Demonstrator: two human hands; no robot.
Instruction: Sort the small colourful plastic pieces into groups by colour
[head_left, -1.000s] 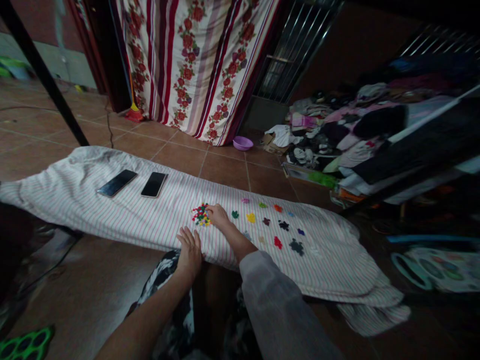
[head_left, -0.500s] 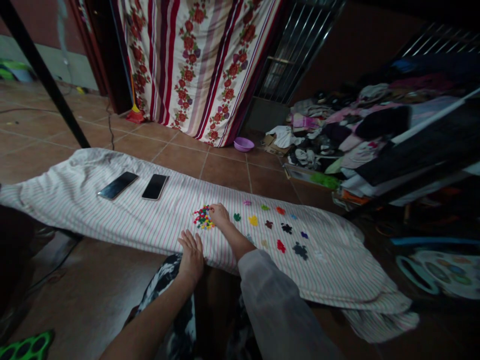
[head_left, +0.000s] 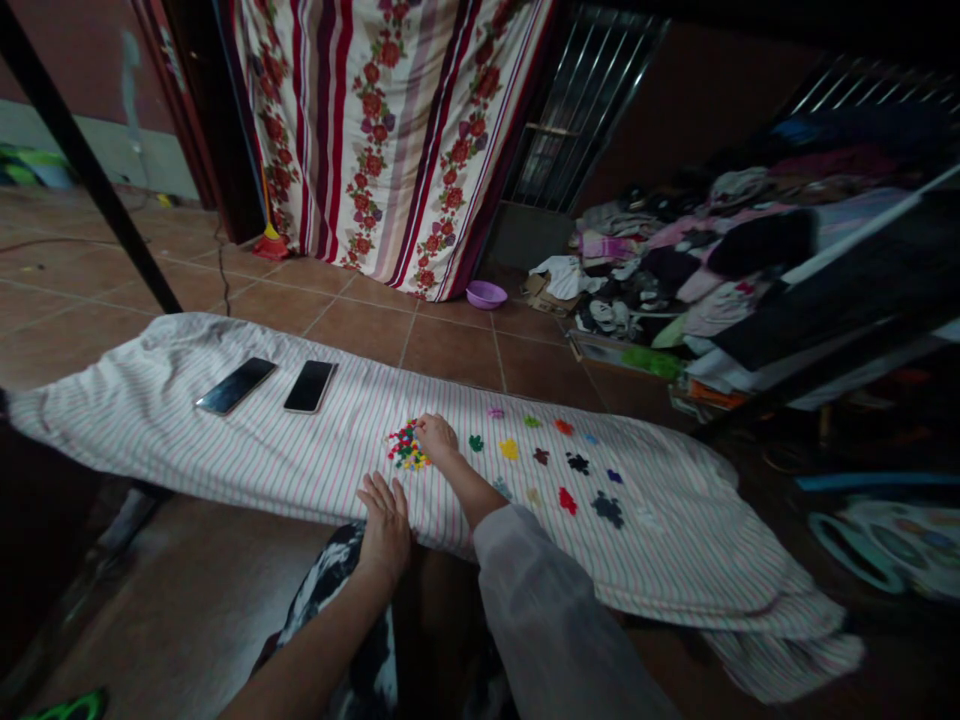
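Note:
A pile of small mixed-colour pieces (head_left: pixel 406 446) lies on the striped cloth (head_left: pixel 315 470). My right hand (head_left: pixel 439 438) is at the pile's right edge, its fingers pinched together; what they hold, if anything, is too small to make out. My left hand (head_left: pixel 386 520) rests on the cloth's near edge just below the pile, fingers spread, holding nothing. Right of the pile lie separate single-colour clusters, among them dark green (head_left: pixel 476 443), yellow (head_left: pixel 508 449), brown (head_left: pixel 541 457), black (head_left: pixel 577 463), red (head_left: pixel 568 500) and dark grey (head_left: pixel 607 509).
Two phones, one at the far left (head_left: pixel 237 386) and one beside it (head_left: pixel 310 387), lie on the cloth. Beyond it are a purple basin (head_left: pixel 486 295), a flowered curtain (head_left: pixel 375 150) and a heap of clothes (head_left: pixel 675 250). A dark pole (head_left: pixel 90 160) slants at the left.
The view has shifted slightly, so the cloth sits a little lower. My right hand stays at the pile with its fingers still together, and my left hand remains on the cloth's edge.

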